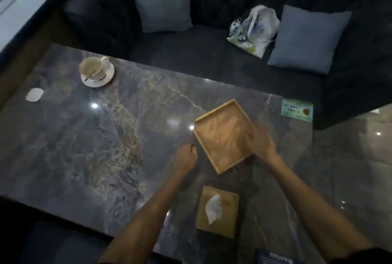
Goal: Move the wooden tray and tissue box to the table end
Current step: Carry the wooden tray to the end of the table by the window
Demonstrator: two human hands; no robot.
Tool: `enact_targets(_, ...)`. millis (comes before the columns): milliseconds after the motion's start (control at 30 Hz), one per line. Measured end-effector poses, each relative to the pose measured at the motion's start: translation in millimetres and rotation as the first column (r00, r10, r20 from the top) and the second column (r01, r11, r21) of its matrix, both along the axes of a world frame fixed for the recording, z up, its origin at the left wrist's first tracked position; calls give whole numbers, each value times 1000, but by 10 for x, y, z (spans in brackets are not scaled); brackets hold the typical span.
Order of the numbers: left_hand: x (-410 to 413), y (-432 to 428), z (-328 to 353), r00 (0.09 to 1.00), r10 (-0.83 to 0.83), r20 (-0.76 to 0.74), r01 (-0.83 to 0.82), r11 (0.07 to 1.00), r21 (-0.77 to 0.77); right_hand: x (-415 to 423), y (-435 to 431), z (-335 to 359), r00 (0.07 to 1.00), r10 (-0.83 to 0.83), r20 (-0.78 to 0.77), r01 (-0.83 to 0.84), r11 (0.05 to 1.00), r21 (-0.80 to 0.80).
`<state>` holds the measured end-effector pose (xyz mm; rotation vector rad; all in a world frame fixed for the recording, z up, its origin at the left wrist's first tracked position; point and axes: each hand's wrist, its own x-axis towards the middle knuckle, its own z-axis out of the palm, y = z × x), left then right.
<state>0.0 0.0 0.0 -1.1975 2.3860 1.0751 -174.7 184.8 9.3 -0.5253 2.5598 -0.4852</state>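
A shallow wooden tray point(220, 134) lies turned at an angle on the dark marble table point(106, 136), right of centre. My right hand point(259, 141) grips its right rim, blurred by motion. Just left of the tray's near-left edge is my left hand point(185, 157), its fingers curled; whether it touches the tray is unclear. A wooden tissue box point(217, 211) with a white tissue sticking out stands near the table's front edge, between my forearms.
A cup on a saucer point(96, 70) with a spoon stands at the far left, a crumpled white tissue point(34, 94) beyond it. A green card point(297, 110) lies at the right end. The dark sofa point(212, 56) behind holds cushions and a bag point(253, 29).
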Motion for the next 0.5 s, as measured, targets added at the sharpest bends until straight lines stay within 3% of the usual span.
enact_targets(133, -70, 72, -140, 999, 37, -21, -34, 993, 114, -61, -28, -103, 952, -290, 94, 285, 956, 62)
enact_targets(300, 8, 210, -224, 996, 89, 29, -93, 921, 377, 258, 3, -261, 932, -337, 131, 325, 940, 105)
enact_targets(400, 94, 190, -219, 976, 218, 2, -195, 868, 457, 422, -25, -277, 889, -420, 181, 399, 906, 144)
enact_targets(500, 163, 88, -205, 945, 326, 5, -297, 854, 426, 552, -51, -300, 875, -412, 253, 381, 910, 164)
